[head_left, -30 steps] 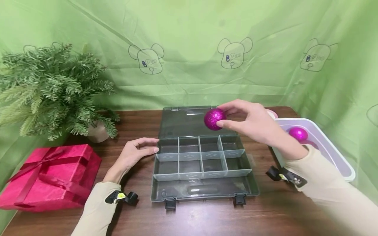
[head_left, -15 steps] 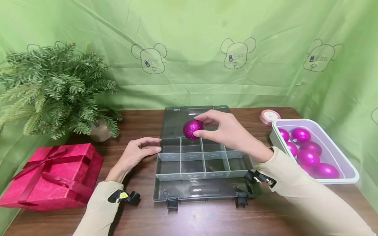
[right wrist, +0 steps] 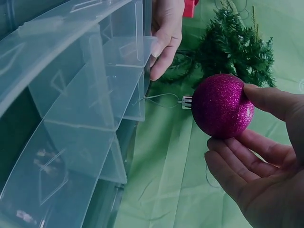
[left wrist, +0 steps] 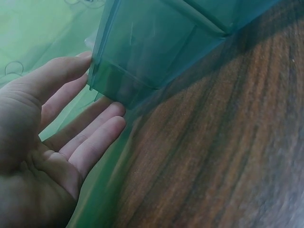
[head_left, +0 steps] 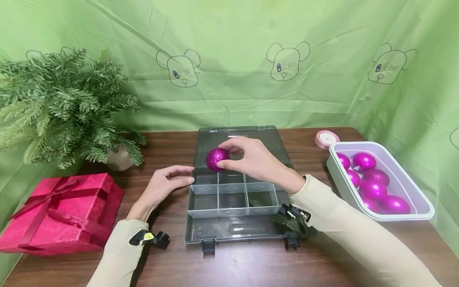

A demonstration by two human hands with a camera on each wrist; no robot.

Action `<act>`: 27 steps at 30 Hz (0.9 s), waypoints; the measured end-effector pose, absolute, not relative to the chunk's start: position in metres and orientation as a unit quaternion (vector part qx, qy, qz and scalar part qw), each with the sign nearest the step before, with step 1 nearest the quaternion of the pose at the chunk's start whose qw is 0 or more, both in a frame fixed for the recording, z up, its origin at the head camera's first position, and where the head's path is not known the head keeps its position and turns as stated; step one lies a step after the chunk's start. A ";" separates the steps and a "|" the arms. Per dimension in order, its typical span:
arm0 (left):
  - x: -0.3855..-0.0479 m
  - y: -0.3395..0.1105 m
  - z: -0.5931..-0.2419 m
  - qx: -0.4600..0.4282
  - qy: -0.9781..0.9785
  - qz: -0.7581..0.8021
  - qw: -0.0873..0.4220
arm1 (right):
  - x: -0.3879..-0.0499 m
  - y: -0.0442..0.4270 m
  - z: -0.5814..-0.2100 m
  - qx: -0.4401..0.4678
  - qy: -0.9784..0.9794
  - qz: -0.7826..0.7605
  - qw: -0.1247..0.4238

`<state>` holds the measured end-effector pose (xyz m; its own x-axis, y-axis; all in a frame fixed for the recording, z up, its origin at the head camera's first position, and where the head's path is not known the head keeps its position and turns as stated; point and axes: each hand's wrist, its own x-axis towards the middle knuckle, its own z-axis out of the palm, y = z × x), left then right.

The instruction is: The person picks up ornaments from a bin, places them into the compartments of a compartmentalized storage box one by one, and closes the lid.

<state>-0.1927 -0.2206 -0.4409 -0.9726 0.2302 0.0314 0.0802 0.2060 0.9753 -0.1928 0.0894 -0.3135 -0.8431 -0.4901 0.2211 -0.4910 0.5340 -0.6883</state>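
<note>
In the head view my right hand (head_left: 252, 161) pinches a glittery magenta Christmas ball (head_left: 217, 160) between thumb and fingers. It hangs above the back-left part of a grey see-through divider box (head_left: 233, 235), whose lid (head_left: 238, 145) lies back. The right wrist view shows the ball's silver cap (right wrist: 186, 102) and thin loop of string (right wrist: 164, 99) pointing toward the dividers (right wrist: 80, 123). My left hand (head_left: 165, 187) touches the box's left side near the back with its fingers fairly straight. In the left wrist view its thumb and fingertips (left wrist: 114, 114) meet the box's corner.
A white tub (head_left: 412, 199) with several magenta balls stands at the right, a pink ribbon spool (head_left: 327, 139) behind it. On the left are a red gift box (head_left: 64, 215) and a small artificial fir tree (head_left: 68, 107). A green curtain (head_left: 229, 99) hangs behind the table.
My right hand has carried the ball leftward and a little down, from over the lid's right part to above the back-left compartments. The left hand has stayed at the box's side.
</note>
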 end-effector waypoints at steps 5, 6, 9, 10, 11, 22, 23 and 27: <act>-0.193 -0.222 -0.441 0.098 0.779 0.616 0.061 | -0.195 0.075 -0.311 0.292 -0.875 0.385 -0.013; -0.193 -0.222 -0.441 0.098 0.780 0.615 0.062 | -0.196 0.073 -0.311 0.293 -0.875 0.384 -0.016; -0.193 -0.222 -0.441 0.099 0.781 0.613 0.061 | -0.199 0.065 -0.312 0.298 -0.879 0.372 -0.022; -0.193 -0.222 -0.441 0.098 0.781 0.614 0.061 | -0.200 0.063 -0.313 0.300 -0.881 0.366 -0.024; -0.193 -0.221 -0.441 0.097 0.781 0.614 0.062 | -0.201 0.062 -0.315 0.302 -0.883 0.359 -0.026; -0.193 -0.221 -0.442 0.093 0.773 0.624 0.067 | -0.209 0.049 -0.335 0.325 -0.895 0.303 -0.045; -0.193 -0.221 -0.442 0.091 0.770 0.628 0.067 | -0.209 0.048 -0.336 0.330 -0.894 0.299 -0.044; -0.193 -0.220 -0.440 0.091 0.767 0.631 0.074 | -0.208 0.045 -0.341 0.347 -0.895 0.278 -0.039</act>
